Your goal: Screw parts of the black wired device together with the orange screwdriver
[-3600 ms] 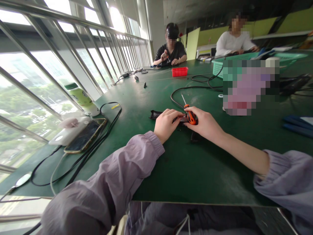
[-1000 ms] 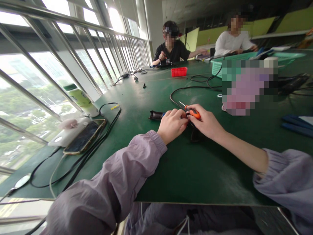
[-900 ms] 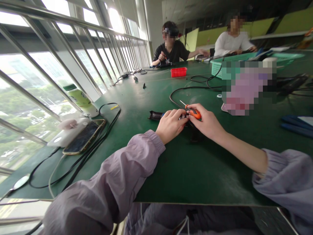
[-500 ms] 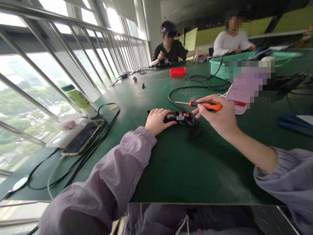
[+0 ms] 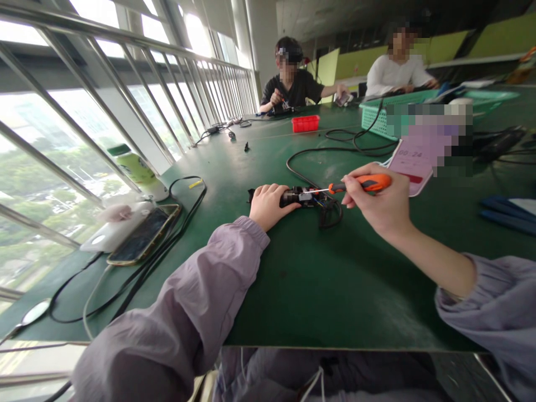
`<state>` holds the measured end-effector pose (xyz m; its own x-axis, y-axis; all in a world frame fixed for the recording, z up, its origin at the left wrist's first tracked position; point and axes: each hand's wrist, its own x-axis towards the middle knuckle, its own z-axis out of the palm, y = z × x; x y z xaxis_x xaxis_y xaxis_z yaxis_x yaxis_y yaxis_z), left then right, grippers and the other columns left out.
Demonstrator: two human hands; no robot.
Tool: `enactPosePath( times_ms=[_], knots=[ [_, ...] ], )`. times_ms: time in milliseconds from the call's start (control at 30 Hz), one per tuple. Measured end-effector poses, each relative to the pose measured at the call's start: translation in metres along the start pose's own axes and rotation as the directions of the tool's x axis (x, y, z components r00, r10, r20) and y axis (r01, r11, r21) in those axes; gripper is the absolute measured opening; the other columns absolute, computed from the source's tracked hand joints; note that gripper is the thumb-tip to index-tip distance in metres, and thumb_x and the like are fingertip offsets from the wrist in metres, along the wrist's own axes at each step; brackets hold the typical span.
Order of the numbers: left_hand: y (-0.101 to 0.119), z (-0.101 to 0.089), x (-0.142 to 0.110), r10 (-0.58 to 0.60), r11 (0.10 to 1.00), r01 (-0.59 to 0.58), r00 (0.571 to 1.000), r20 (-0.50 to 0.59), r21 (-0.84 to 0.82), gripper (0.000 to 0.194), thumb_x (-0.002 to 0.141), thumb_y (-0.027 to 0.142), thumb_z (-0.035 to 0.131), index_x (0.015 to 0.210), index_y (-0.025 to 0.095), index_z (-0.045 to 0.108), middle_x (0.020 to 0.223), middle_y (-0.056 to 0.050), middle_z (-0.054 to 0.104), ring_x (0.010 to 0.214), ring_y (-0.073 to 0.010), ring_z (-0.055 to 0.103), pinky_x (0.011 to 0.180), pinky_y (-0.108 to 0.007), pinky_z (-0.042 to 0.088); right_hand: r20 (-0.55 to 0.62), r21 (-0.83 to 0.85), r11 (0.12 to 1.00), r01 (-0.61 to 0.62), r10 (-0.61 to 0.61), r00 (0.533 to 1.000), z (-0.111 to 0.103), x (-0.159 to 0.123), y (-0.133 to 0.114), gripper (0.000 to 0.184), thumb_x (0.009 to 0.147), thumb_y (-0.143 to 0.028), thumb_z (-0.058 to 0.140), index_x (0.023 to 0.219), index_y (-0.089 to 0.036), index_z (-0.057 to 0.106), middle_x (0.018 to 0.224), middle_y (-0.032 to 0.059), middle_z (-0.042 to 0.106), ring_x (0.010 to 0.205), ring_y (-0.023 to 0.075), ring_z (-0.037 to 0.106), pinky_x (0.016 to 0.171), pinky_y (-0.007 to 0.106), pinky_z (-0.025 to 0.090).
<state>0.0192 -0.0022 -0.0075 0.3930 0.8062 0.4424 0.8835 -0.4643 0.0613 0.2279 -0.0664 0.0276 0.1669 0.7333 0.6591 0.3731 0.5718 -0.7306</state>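
My left hand [image 5: 269, 205] is wrapped round one end of a black, elongated device [image 5: 306, 196] lying on the green table. Its uncovered end shows metal parts, an orange-red bit and thin coloured wires; I cannot make out its exact kind. An orange and black screwdriver [image 5: 368, 182] is gripped in my right hand [image 5: 383, 204], nearly level, its shaft pointing left. The tip lies over the exposed part of the device; whether it touches cannot be told. A black cable [image 5: 288, 162] runs behind the device.
A pink phone [image 5: 414, 159] and a green basket [image 5: 372, 120] stand back right, a red tray [image 5: 305, 123] farther off. To the left are a dark phone [image 5: 144, 234], a green bottle [image 5: 136, 173] and a lanyard [image 5: 203, 192]. Two people sit across the table [image 5: 335, 301].
The screwdriver's shaft has swung from above and behind the device down over its exposed parts. My right hand has shifted slightly right; my left hand keeps its hold.
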Motion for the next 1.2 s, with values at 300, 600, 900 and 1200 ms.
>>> enactPosePath(
  times_ms=[300, 600, 900, 1200],
  knots=[
    [0.0002, 0.0009, -0.0002, 0.009, 1.0, -0.009, 1.0, 0.001, 0.001, 0.049, 0.08, 0.059, 0.05, 0.111, 0.022, 0.057, 0.104, -0.005, 0.062, 0.1, -0.0241, 0.052, 0.093, -0.039, 0.035, 0.045, -0.034, 0.999, 0.034, -0.032, 0.998, -0.0012, -0.0004, 0.0046, 0.019, 0.077, -0.037, 0.061, 0.067, -0.022, 0.058, 0.052, -0.0021, 0.057, 0.042, 0.013, 0.056, 0.042, 0.026, 0.046],
    [0.0009, 0.0009, -0.0004, 0.033, 0.999, -0.033, 0.999, 0.019, 0.024, 0.048, 0.082, 0.056, 0.048, 0.114, 0.021, 0.055, 0.107, -0.006, 0.06, 0.101, -0.0245, 0.05, 0.094, -0.039, 0.034, 0.076, -0.167, 0.963, 0.213, -0.203, 0.976, -0.0049, -0.0006, 0.0039, 0.005, 0.079, -0.029, 0.053, 0.082, -0.024, 0.055, 0.066, -0.0019, 0.056, 0.059, 0.0146, 0.056, 0.058, 0.03, 0.046],
    [0.0002, 0.0018, -0.0005, 0.044, 0.999, -0.044, 0.999, 0.017, 0.011, 0.048, 0.083, 0.056, 0.048, 0.115, 0.02, 0.055, 0.107, -0.007, 0.059, 0.101, -0.0248, 0.049, 0.094, -0.04, 0.033, -0.004, -0.191, 0.942, 0.275, -0.281, 0.96, -0.0026, -0.0029, 0.0047, 0.018, 0.075, -0.026, 0.058, 0.091, -0.025, 0.05, 0.091, 0.0028, 0.058, 0.074, 0.0171, 0.06, 0.07, 0.034, 0.05],
    [0.0004, 0.0007, -0.0002, 0.045, 0.999, -0.045, 0.999, 0.024, 0.013, 0.048, 0.083, 0.055, 0.047, 0.116, 0.021, 0.054, 0.107, -0.007, 0.059, 0.1, -0.0246, 0.05, 0.094, -0.039, 0.033, 0.006, -0.192, 0.932, 0.308, -0.313, 0.95, -0.0029, -0.0029, 0.0044, 0.027, 0.075, -0.025, 0.057, 0.1, -0.025, 0.048, 0.094, 0.0053, 0.059, 0.082, 0.0201, 0.061, 0.074, 0.036, 0.051]
  ],
)
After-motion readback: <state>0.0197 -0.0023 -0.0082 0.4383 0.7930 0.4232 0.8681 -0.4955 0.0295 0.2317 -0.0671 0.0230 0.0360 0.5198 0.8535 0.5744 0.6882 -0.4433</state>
